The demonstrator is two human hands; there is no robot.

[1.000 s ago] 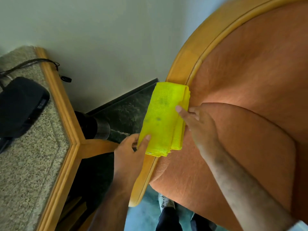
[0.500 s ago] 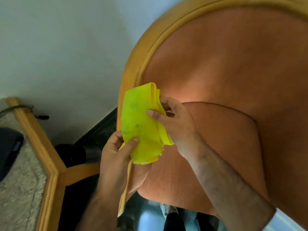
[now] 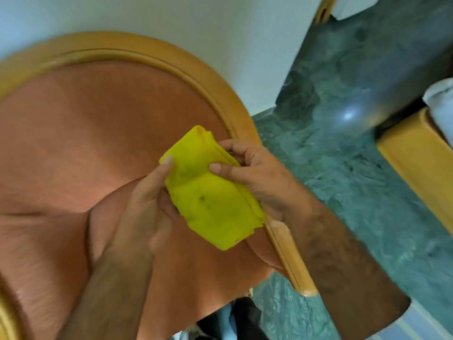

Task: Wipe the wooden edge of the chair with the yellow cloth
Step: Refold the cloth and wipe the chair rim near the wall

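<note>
Yellow cloth [image 3: 210, 192] folded into a thick oblong pad, several layers showing at its upper end, soft woven texture, a few dark smudges on the face. It sits mid-frame, held in the air over the chair's orange-brown upholstery [image 3: 85, 143], which looks short-napped, velvety, with a puffed seam curving across centre. Lower right corner of the cloth overlaps the wooden edge [image 3: 235, 104]; contact can't be judged. That edge is a smooth, glossy honey-coloured rim with a moulded groove, arching from upper left down to lower centre-right, ending in a rounded tip.

Left hand [image 3: 149, 207] closed around the cloth's left side, thumb pressed on the top corner, fingers underneath. Right hand [image 3: 257, 177] curled on the right side, thumb on the face, fingers wrapped behind the folded layers.

Floor [image 3: 343, 155] at right is green marbled stone, polished, with a light glare. Another wooden piece [image 3: 414, 163] at far right edge.

Versus half a second earlier: view has swung, so the frame's arch now curves down the right side, not the left; grey-topped table gone from lower left; cloth is now off the left rim and across at the right.
</note>
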